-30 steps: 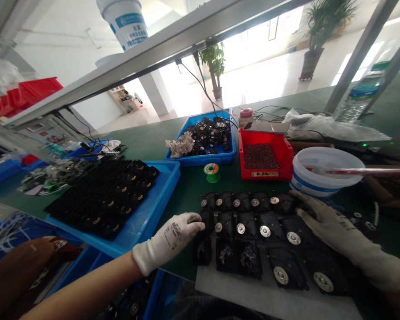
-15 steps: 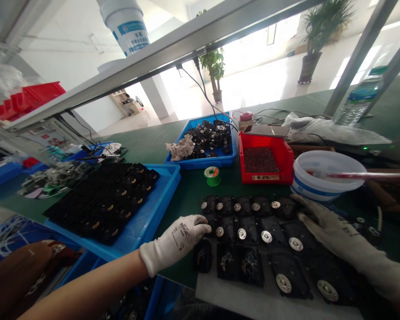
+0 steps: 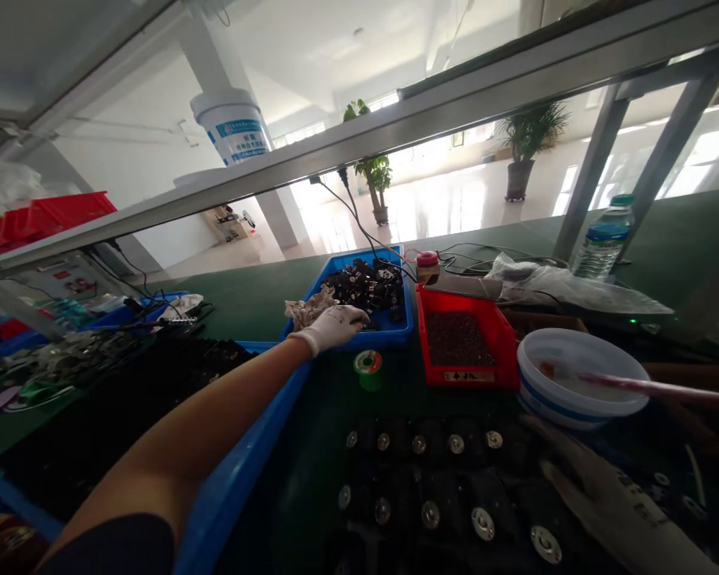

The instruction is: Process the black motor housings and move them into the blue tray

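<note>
A flat green table (image 3: 245, 279) fills the lower view, and a smooth metal shelf (image 3: 431, 128) slants across above it. The person's left forearm (image 3: 209, 411) hides part of a large blue plastic tray (image 3: 264, 431), where thin, dark plates (image 3: 113, 399) lie close together. Farther back stands a smaller blue tray (image 3: 389, 337) heaped with shiny black parts (image 3: 368, 287). To its right are a red box (image 3: 509, 343) of fine, grainy brown bits (image 3: 458, 339) and a round, cloudy plastic tub (image 3: 545, 399) with a reddish stick (image 3: 665, 389) across its rim. In front of these, boxy black pieces (image 3: 452, 479) lie in rows. The right hand (image 3: 605, 495), gloved and in shadow, is at the right end of the rows; whether it grips anything I cannot tell. The left hand (image 3: 339, 326), in a white knit glove, reaches over the smaller tray's front edge, fingers bent; a grip cannot be made out. Crumpled paper (image 3: 305, 307) sits just beside it. A green spool (image 3: 369, 369) stands near the tray's front. Smallest are the round, silvery discs (image 3: 482, 524) on the black pieces.
</note>
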A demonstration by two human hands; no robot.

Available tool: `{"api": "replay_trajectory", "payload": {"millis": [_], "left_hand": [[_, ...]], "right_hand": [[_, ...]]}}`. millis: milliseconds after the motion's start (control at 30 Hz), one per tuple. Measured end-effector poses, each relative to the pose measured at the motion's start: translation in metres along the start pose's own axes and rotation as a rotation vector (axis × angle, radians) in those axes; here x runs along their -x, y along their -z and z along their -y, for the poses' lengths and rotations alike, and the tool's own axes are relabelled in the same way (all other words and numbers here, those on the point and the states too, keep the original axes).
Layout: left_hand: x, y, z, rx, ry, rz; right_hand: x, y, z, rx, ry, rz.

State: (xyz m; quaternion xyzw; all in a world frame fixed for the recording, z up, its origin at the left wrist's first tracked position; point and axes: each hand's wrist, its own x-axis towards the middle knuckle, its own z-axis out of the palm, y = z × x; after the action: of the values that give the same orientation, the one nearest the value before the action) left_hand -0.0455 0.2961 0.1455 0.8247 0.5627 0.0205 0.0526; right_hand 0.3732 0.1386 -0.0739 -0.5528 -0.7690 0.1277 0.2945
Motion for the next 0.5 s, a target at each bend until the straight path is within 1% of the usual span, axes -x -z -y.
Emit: {"api": "replay_trajectory", "payload": {"millis": [67,100,167,233,300,433,500], "left_hand": [[-0.038,-0.008,0.010,-0.011,0.085,0.050],[-0.053,-0.013,0.014,-0.011,0.114,0.082],[-0.073,-0.022,0.021,-0.003,0.149,0.151],[-0.086,-0.031,0.026,0.006,0.176,0.200],[-0.095,-0.039,0.029,0.010,0.211,0.218],[-0.108,-0.051,0.031,0.037,0.266,0.201],[-0.111,-0.054,0.030,0.068,0.279,0.194]], "right_hand": [[0.005,0.000,-0.002,-0.015,0.019,0.013],[0.007,0.000,-0.001,-0.021,0.029,0.017],[0.013,-0.001,0.000,-0.034,0.048,0.026],[0.018,-0.004,-0.001,-0.054,0.064,0.038],[0.021,-0.008,-0.004,-0.076,0.072,0.051],[0.025,-0.016,-0.014,-0.154,0.057,0.074],[0.025,-0.017,-0.014,-0.170,0.035,0.095]]}}
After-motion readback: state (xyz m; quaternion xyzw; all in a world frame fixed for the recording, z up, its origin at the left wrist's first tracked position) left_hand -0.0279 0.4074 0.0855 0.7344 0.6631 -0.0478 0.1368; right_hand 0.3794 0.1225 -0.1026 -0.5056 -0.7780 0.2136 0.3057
